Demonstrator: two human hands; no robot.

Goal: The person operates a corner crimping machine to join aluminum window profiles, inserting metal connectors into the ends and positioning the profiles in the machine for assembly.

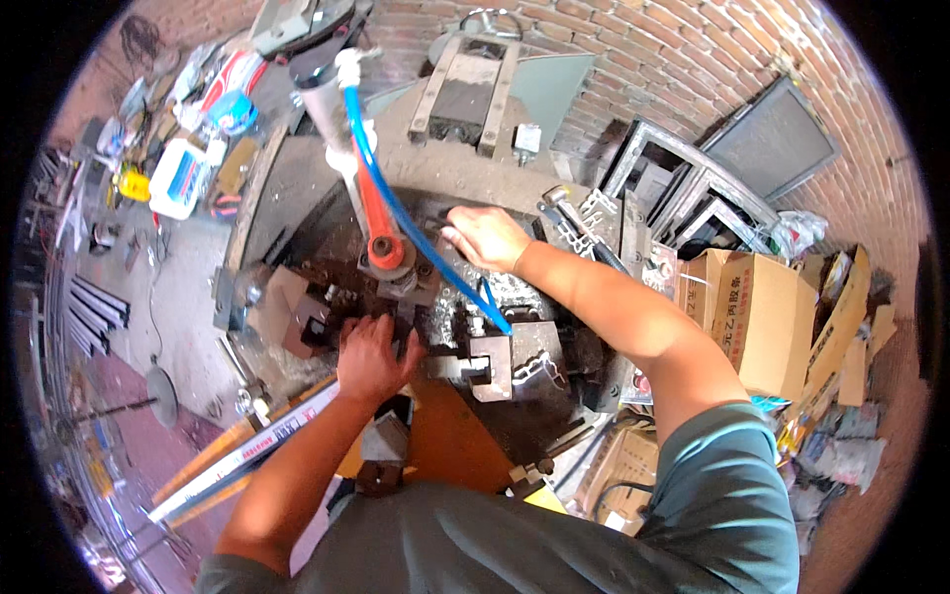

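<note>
My left hand (374, 358) lies palm down at the left of the machine's dark metal bed. Its thumb stands apart from the bent fingers, whose tips reach onto metal parts by the base of a red-orange lever arm (380, 223). Farther off and to the right, my right hand (485, 238) is closed, fingers curled round a small dark part that I cannot make out. A blue hose (411, 228) arches between the hands toward a notched steel block (492, 368). To the left of my left hand is another notched, brownish block (293, 312). Shiny metal chips (455, 312) cover the bed.
An open cardboard box (737, 312) stands at the right, below metal frames (673, 178) leaning on the brick wall (693, 59). Long profiles (247, 445) stick out at lower left. A white jug (180, 178) stands at upper left. A steel rail frame (465, 94) lies at the back.
</note>
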